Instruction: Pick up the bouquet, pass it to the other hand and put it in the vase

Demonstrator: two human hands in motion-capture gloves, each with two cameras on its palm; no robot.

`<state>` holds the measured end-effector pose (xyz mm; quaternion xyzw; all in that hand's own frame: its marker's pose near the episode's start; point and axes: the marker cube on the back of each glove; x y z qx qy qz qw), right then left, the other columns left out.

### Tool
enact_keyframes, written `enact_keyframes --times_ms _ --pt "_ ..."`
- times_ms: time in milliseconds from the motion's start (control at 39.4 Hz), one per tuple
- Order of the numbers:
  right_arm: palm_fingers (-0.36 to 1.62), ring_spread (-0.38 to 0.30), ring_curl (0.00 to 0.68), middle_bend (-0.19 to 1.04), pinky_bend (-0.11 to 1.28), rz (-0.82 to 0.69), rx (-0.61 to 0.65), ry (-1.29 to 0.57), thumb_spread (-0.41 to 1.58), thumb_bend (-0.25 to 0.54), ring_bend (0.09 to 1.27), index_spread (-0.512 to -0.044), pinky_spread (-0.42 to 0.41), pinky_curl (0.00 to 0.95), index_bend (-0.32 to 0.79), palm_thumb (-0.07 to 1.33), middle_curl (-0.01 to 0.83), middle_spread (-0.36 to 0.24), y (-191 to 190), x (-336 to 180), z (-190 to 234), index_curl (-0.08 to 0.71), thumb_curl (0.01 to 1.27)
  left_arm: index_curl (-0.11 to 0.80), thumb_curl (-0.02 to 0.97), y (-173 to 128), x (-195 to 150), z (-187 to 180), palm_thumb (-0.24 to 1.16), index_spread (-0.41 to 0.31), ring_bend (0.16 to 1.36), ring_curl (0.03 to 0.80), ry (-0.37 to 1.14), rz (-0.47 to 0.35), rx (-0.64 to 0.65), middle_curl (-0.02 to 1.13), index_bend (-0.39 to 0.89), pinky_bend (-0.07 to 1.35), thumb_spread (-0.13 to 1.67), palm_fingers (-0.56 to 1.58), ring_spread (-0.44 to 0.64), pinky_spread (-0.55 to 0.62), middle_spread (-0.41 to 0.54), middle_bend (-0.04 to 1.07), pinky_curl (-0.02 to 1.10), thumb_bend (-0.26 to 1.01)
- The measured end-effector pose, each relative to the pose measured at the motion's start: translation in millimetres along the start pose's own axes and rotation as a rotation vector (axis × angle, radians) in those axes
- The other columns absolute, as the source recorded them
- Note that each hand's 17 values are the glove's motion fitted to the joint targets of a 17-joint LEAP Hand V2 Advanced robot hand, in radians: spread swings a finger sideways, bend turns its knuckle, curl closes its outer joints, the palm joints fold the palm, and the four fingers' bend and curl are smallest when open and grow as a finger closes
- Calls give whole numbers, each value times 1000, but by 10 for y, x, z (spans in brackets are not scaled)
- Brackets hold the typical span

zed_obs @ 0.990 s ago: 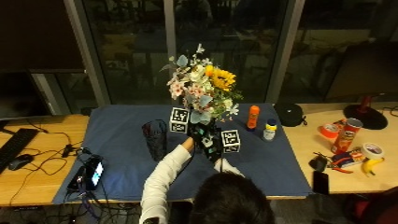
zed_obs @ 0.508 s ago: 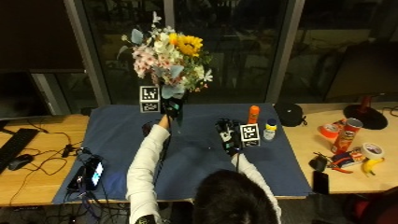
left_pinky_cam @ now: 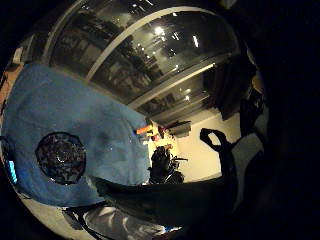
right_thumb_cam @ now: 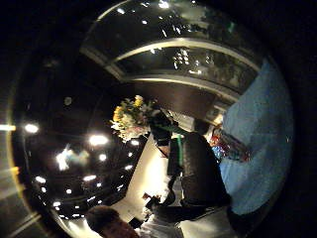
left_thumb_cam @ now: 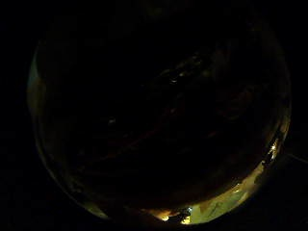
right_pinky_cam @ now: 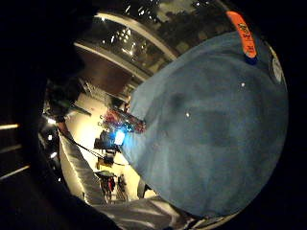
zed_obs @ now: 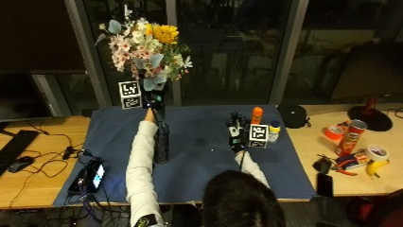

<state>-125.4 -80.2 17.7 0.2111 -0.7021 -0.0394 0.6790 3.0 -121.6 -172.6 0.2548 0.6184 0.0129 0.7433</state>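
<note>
bouquet's in the left hand now, going-in step is up next

the left hand [zed_obs: 153,100] is curled round the stems of the bouquet [zed_obs: 144,43], holding it high above the table with the dark vase [zed_obs: 161,142] standing on the blue cloth [zed_obs: 201,165] roughly below it. the right hand [zed_obs: 237,133] hovers over the cloth well apart, fingers look relaxed and empty, though it's hard to be sure from here. next move probably means lining the stems up over the vase mouth and lowering straight down.

Office or lab at night, wooden desk [zed_obs: 38,182], keyboard [zed_obs: 13,142], mouse [zed_obs: 19,163], dark glass wall [zed_obs: 233,47]
</note>
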Motion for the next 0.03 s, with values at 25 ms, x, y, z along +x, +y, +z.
enact_keyframes --times_ms 25 --pt "369 -31 340 220 317 -5 8 -6 1118 -10 364 -296 96 348 128 457 393 -32 -1 26 7 381 436 582 759 -4 -57 -21 793 -372 872 503 8 -12 -10 599 604 648 301 1389 -382 -400 -362 839 499 -32"
